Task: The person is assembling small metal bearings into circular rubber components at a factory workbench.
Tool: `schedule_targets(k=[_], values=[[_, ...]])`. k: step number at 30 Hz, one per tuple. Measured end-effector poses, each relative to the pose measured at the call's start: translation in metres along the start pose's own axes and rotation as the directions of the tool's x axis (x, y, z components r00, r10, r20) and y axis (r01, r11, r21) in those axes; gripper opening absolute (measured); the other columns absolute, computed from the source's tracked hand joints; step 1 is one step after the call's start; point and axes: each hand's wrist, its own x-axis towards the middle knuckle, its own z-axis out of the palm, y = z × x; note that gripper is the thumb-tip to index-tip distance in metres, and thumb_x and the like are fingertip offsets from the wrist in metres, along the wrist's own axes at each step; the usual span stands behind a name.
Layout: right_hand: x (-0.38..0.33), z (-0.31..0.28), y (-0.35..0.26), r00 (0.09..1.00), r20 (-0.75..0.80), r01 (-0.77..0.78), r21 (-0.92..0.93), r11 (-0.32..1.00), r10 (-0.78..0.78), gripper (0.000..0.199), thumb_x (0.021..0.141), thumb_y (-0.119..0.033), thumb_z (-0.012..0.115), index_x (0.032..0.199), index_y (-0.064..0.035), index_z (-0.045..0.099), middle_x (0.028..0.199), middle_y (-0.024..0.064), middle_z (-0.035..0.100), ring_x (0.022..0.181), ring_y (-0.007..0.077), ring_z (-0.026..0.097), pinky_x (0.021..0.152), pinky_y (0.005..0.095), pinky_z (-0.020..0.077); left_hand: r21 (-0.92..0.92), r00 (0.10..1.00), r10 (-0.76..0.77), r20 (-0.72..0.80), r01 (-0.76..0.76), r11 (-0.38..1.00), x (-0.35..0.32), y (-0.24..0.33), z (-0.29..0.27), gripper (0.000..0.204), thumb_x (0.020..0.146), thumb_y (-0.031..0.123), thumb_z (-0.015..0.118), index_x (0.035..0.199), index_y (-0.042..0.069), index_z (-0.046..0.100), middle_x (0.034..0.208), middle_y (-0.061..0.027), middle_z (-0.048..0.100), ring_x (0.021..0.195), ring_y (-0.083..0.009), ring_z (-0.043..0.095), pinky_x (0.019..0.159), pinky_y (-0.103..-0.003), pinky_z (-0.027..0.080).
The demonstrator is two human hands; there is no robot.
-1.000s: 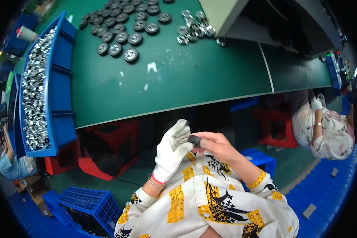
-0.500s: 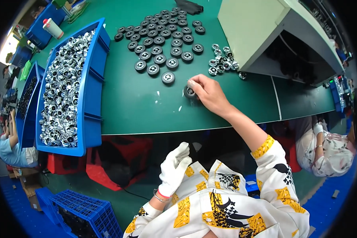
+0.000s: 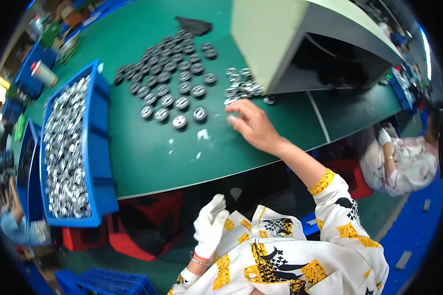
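My right hand (image 3: pixel 255 127), bare, hovers over the green table with index finger and thumb apart and nothing visible between them. It is nearest to a small pile of shiny chrome hub-like parts (image 3: pixel 243 88). To its left stands a black wheel with a silver centre (image 3: pixel 200 114), at the near edge of a large group of similar black wheels (image 3: pixel 163 76). My left hand (image 3: pixel 210 226) wears a white glove and rests by my lap, below the table edge. Its fingers point upward, loosely extended, and no object shows in them.
A long blue bin (image 3: pixel 99 118) full of chrome parts stands at the left. A pale box-shaped housing with a dark opening (image 3: pixel 261 44) sits at the back right. Black cloth (image 3: pixel 194 25) lies behind the wheels, and white scraps (image 3: pixel 203 134) dot the table (image 3: pixel 147 169). Other people sit on both sides.
My right hand has let go of the black wheel, which now stands by the front of the group, and has moved toward the chrome parts. The view has tilted; my left hand stays by my lap.
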Motion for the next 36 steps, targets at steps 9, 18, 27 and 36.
schedule_targets(k=[9, 18, 27, 36], values=[[-0.022, -0.116, 0.072, 0.919, -0.394, -0.122, -0.273, 0.954, 0.005, 0.014, 0.085, -0.01, 0.062, 0.097, -0.0019, 0.064, 0.09, 0.0094, 0.062, 0.074, 0.0232, 0.06, 0.067, 0.0302, 0.0482, 0.209, 0.994, 0.068, 0.086, -0.084, 0.974, 0.012, 0.003, 0.029, 0.038, 0.087, -0.006, 0.054, 0.125, -0.005, 0.051, 0.118, -0.0163, 0.06, 0.105, -0.0217, 0.061, 0.092, -0.034, 0.05], [0.059, -0.146, 0.138, 0.934, -0.277, -0.059, -0.743, 0.666, -0.226, 0.035, 0.081, -0.016, 0.059, 0.115, -0.0095, 0.06, 0.122, 0.0132, 0.055, 0.11, 0.0336, 0.053, 0.085, 0.0438, 0.0504, 0.255, 0.985, -0.004, 0.171, -0.041, 0.966, 0.016, 0.014, 0.064, 0.041, 0.087, -0.004, 0.058, 0.127, -0.005, 0.049, 0.128, -0.0152, 0.056, 0.113, -0.0238, 0.058, 0.097, -0.034, 0.047], [0.078, -0.139, 0.142, 0.969, -0.246, -0.17, -0.747, 0.643, -0.029, 0.038, 0.084, -0.016, 0.058, 0.121, -0.0099, 0.057, 0.128, 0.0149, 0.052, 0.114, 0.0337, 0.053, 0.089, 0.0426, 0.0492, 0.249, 0.987, -0.032, 0.158, -0.009, 0.968, 0.017, 0.013, 0.058, 0.042, 0.086, -0.005, 0.057, 0.127, -0.006, 0.048, 0.129, -0.0157, 0.055, 0.114, -0.0242, 0.057, 0.097, -0.034, 0.046], [0.027, -0.143, 0.139, 0.886, -0.406, -0.244, 0.001, 0.97, 0.223, 0.044, 0.083, -0.006, 0.062, 0.126, -0.0087, 0.054, 0.092, 0.0056, 0.064, 0.073, 0.0157, 0.061, 0.065, 0.0279, 0.0505, 0.211, 0.98, -0.028, 0.195, -0.014, 0.977, 0.015, 0.014, 0.071, 0.041, 0.086, -0.005, 0.054, 0.126, -0.006, 0.05, 0.121, -0.0189, 0.059, 0.11, -0.0245, 0.059, 0.097, -0.035, 0.046]])
